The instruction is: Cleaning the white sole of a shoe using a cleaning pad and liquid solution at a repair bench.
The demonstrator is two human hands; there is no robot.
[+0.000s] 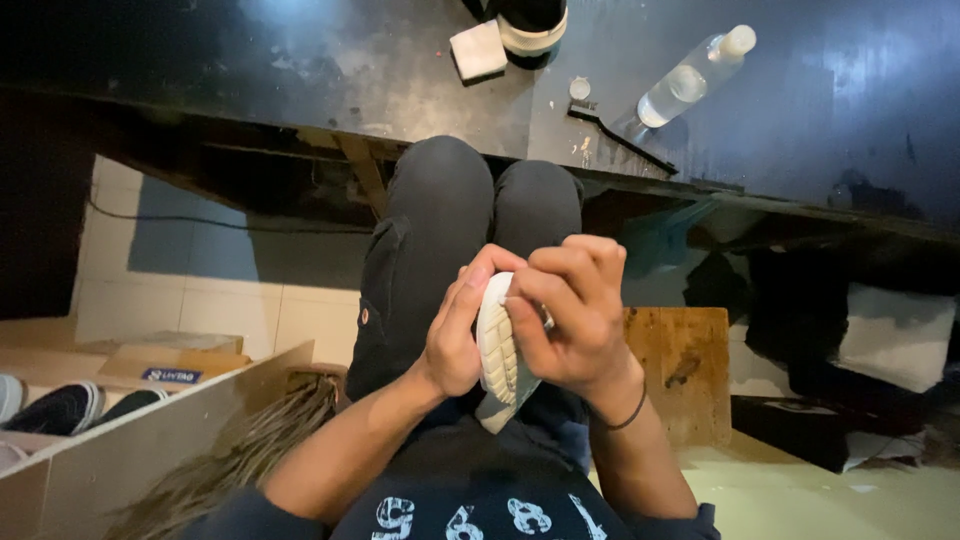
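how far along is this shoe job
Done: nothing clearly finished shows. In hand: left hand and right hand grip a pale shoe, sole up, over the lap. Left: brush, clear bottle and white block lie untouched on the dark table.

both hands (520,325) cover most of the white shoe sole (497,350) between them. far beyond the hands, the top edge crops a dark shoe (530,25) on the bench (300,70).
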